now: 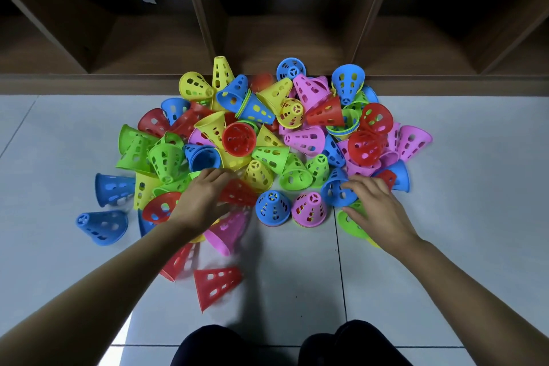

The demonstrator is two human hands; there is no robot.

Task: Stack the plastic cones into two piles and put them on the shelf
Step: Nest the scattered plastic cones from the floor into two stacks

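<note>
Dozens of plastic cones (267, 134) lie in a loose heap on the tiled floor (475, 187), just in front of the wooden shelf (282, 38), which holds none of them. A blue-topped pile (272, 208) and a pink-topped pile (309, 209) stand upright at the near edge, probably so that both hands can reach them easily. Your right hand (377, 205) closes fingers and thumb on a blue cone (334, 194) beside the pink-topped pile. Your left hand (202, 199) reaches onto a red cone (237, 192). This part is blurred, so I cannot tell if the fingers hold it.
</note>
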